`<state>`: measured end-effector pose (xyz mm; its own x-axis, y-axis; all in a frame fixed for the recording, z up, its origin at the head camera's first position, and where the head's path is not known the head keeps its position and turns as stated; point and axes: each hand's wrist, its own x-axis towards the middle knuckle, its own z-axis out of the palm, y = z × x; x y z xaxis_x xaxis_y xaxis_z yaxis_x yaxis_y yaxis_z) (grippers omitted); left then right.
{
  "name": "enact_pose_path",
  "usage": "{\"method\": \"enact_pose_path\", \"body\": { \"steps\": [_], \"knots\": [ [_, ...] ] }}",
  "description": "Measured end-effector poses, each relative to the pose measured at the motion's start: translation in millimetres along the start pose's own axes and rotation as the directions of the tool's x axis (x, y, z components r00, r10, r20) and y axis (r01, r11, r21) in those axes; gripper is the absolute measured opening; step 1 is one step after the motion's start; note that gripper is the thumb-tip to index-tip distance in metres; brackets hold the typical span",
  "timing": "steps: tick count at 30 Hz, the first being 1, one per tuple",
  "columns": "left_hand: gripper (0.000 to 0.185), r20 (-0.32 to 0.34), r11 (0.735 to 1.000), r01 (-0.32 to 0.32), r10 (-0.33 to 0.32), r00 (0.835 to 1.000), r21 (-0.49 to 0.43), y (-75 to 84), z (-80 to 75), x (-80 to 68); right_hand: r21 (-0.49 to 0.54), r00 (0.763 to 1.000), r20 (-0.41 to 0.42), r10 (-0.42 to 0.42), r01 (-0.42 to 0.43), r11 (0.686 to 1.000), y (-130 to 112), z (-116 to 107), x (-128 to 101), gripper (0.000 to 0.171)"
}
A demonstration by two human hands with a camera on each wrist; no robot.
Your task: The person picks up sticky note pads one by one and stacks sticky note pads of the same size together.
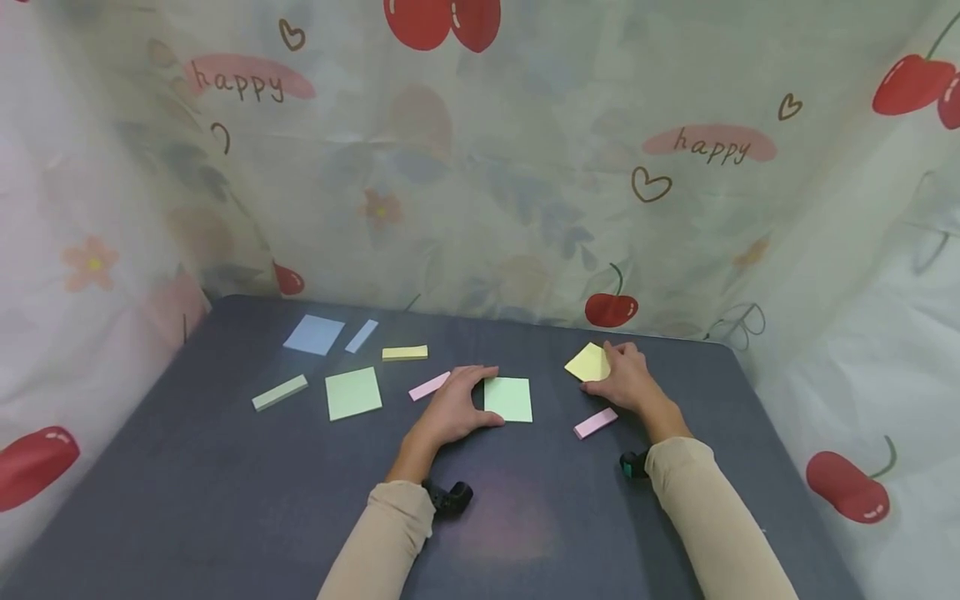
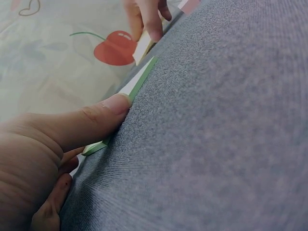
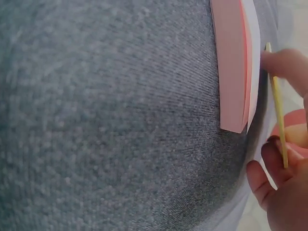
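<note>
Head view is showing the left hand (image 1: 450, 408) gripping a green pad (image 1: 508, 399), the right hand (image 1: 628, 379) pinching a yellow note (image 1: 588, 362) that risks creasing.

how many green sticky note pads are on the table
3. A narrow green strip pad lies far left, a square green pad just right of it, and another square green pad sits under the left hand. None looks hidden.
</note>
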<state>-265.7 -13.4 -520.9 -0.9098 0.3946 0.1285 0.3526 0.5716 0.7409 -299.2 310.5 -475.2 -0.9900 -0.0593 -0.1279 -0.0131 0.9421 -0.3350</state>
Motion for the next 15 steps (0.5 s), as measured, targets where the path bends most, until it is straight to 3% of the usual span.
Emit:
{"method": "enact_pose_path", "body": {
  "steps": [9,15],
  "knots": [
    [0.082,-0.001,1.000,-0.005,0.005,1.000,0.002,1.0,0.1,0.8,-0.057,1.000,0.017,0.019,-0.018,0.998,-1.9,-3.2,-0.2,0.093],
    [0.082,-0.005,1.000,-0.002,0.002,1.000,0.002,0.6,-0.5,-0.4,0.019,0.998,-0.055,-0.030,0.031,0.999,-8.6,-8.1,-3.6,0.088]
  ]
}}
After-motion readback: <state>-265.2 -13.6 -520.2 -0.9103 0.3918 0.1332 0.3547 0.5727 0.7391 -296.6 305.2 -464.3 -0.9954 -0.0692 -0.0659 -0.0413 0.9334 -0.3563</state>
